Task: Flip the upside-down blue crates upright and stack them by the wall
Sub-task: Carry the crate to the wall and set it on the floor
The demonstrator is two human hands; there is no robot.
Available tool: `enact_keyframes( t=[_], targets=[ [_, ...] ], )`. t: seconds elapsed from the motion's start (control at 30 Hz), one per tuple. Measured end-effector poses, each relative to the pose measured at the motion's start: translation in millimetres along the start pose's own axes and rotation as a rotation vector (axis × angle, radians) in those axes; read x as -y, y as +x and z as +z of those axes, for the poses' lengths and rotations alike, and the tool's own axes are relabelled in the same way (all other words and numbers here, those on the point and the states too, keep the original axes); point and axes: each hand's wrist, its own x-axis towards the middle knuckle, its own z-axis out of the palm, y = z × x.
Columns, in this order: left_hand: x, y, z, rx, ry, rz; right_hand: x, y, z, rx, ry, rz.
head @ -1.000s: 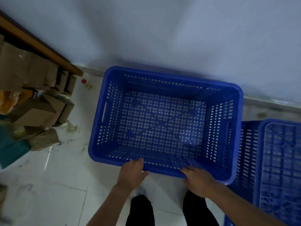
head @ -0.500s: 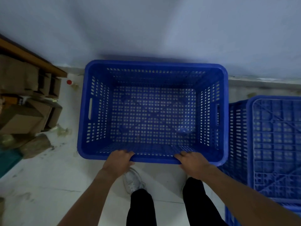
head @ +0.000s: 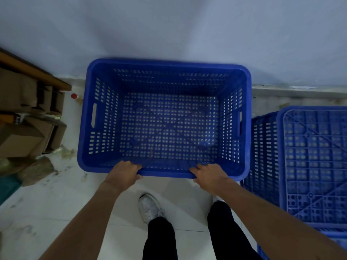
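Note:
An upright blue perforated crate (head: pixel 165 117) stands open side up with its far rim against the pale wall (head: pixel 169 30). My left hand (head: pixel 123 173) grips the near rim at its left part, fingers curled over the edge. My right hand (head: pixel 210 175) grips the same rim further right. To the right, an upside-down blue crate (head: pixel 313 162) shows its ribbed bottom, close beside the upright one. Another blue edge (head: pixel 336 239) shows beneath it at the lower right.
Brown cardboard boxes (head: pixel 24 136) and a wooden board (head: pixel 35 70) pile up at the left by the wall. A small red cap (head: pixel 74 95) lies near them. Crumpled scraps (head: pixel 35 169) litter the white tiled floor (head: pixel 56 203). My white shoe (head: pixel 150 207) stands below the crate.
The upright crate has swung from skewed to square with the wall and sits closer to it. Both hands have stayed on its near rim.

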Motion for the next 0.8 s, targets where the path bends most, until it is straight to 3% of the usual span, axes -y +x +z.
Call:
enact_keyframes(
  t=[0.2,0.37,0.8],
  targets=[
    [-18.5,-8.7,-10.5,0.024,-0.169,-0.164,-3.4,-11.3,-2.8,0.082,0.000,0.124],
    [-49.5,-31.0,-46.7,0.077,-0.322,-0.204,1.2,-56.8,-31.9,0.109,0.073,0.200],
    [-146.6,-216.5,-178.6,0.085,-0.354,-0.214,14.7,-243.5,-161.5,0.034,0.313,0.262]
  ],
)
